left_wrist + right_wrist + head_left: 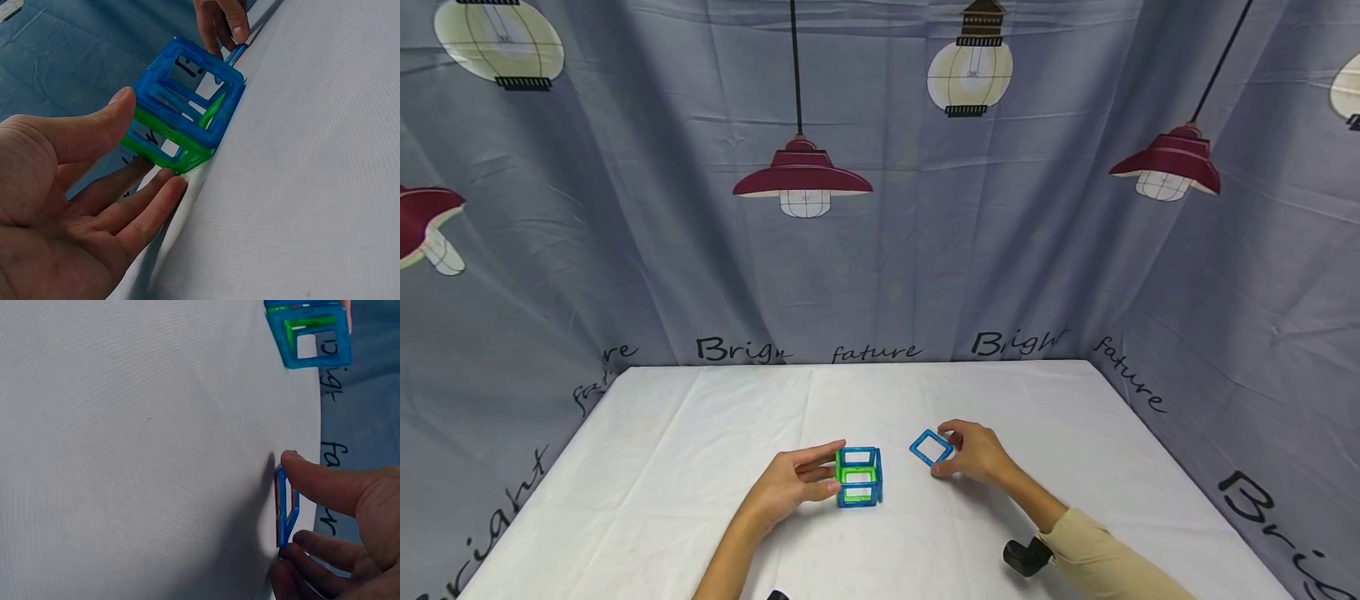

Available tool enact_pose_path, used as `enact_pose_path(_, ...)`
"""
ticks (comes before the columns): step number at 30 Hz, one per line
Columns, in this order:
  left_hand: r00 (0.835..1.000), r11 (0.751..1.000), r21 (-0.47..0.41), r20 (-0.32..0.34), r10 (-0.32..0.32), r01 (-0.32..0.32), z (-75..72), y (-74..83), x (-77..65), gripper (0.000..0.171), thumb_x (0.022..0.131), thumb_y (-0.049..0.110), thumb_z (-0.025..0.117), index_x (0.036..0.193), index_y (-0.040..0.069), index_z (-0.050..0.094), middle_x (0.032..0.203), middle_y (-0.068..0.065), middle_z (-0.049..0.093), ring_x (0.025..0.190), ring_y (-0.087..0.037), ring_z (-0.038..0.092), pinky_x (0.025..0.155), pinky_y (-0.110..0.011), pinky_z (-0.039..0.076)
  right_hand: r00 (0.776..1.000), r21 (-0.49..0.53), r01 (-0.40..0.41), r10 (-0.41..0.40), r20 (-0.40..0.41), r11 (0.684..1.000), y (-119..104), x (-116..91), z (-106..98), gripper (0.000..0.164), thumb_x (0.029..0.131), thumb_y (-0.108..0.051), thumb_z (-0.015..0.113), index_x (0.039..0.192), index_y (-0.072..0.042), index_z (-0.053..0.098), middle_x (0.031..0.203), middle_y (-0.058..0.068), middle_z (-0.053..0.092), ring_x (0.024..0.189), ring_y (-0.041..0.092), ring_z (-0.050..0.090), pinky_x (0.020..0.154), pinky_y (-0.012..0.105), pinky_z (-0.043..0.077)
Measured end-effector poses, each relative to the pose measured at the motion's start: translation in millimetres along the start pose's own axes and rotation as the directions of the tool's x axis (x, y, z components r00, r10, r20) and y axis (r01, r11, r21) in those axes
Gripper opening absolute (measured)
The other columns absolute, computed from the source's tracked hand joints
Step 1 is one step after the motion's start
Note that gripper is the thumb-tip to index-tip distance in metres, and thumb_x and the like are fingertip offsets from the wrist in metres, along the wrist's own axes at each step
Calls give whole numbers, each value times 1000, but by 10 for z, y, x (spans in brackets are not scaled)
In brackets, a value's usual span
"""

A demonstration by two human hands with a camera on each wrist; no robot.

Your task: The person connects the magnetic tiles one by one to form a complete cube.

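Note:
A small box of blue and green see-through magnetic tiles [859, 495] stands on the white table, left of its middle. My left hand [785, 486] holds it at its left, green side. In the left wrist view the thumb touches an upper corner of the magnetic tile box [226, 134], with fingertips at the lower green edge. To the right, my right hand [976, 452] pinches a loose blue square magnetic tile [916, 450] between thumb and fingers. The right wrist view shows that blue tile [282, 506] nearly edge-on, close over the cloth.
A white cloth covers the table [715, 425]. Behind it and at both sides hangs a grey-blue curtain [880, 275] printed with lamps and lettering. A black wrist device [1027, 557] sits by the right sleeve [1101, 554].

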State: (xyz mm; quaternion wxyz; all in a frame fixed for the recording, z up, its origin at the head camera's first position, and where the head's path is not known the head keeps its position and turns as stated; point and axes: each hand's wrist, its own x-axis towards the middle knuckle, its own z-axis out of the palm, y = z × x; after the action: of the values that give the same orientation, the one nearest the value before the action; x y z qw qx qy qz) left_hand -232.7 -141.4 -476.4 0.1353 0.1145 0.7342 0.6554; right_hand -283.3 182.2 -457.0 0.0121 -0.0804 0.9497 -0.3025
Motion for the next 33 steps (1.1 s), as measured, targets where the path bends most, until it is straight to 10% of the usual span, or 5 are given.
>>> enact_pose_path(33,999,1000,16,-39,-12,13,22,48,3,64,83,10,82,143,9,58,142,-19,60,127,-34,61,100,-36,55,1000,86,13,-15,22,996,-371,44,31,51,68,-19,92,114,-6,72,101,6,68,93,21,60,83,38,52)
